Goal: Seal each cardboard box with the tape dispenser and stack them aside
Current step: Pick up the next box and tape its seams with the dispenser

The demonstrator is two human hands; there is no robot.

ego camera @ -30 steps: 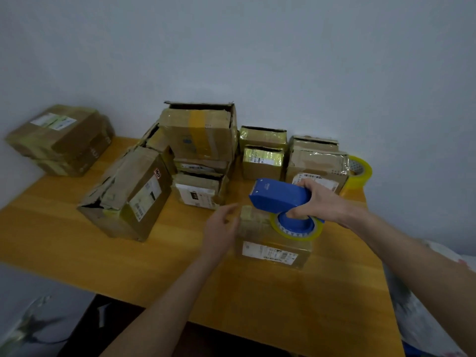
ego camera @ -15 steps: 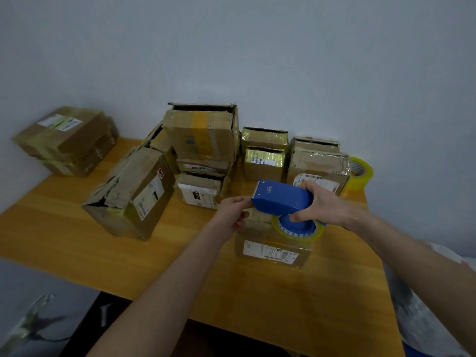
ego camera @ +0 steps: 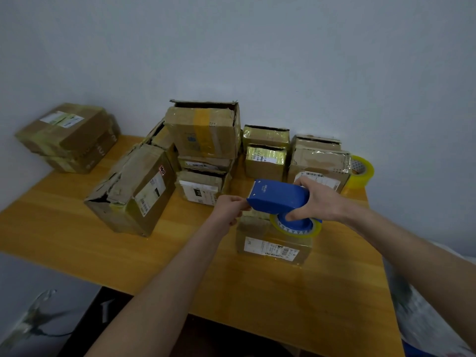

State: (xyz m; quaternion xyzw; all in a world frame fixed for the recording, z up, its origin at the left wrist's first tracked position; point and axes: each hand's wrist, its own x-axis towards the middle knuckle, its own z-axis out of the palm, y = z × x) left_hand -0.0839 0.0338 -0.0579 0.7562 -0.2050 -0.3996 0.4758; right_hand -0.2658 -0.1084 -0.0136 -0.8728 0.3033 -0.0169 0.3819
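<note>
Small brown cardboard box with white label point(ego camera: 270, 244): front right of orange wooden table point(ego camera: 77, 228), directly under blue plastic tape dispenser point(ego camera: 279, 195). Judged light, with soft, creased walls. Steady it by the side faces, not the corners.

Right hand point(ego camera: 318, 202) wrapped round dispenser handle, with yellowish tape roll point(ego camera: 296, 230) beneath. Left hand point(ego camera: 229, 207) has fingers curled, pinching at dispenser's nose; tape end not visible.

Unsealed boxes point(ego camera: 203, 130) behind. Taped stack point(ego camera: 67, 135) far left.

A blue tape dispenser point(ego camera: 279, 199) with a yellowish roll point(ego camera: 293, 230) sits tilted over the top of a small brown cardboard box point(ego camera: 257, 235). That box lies flat on the table point(ego camera: 77, 228), white label facing near. Behind it, worn, torn boxes point(ego camera: 203, 132) stand in stacks. Two taped boxes point(ego camera: 67, 130) are stacked far left.
</note>
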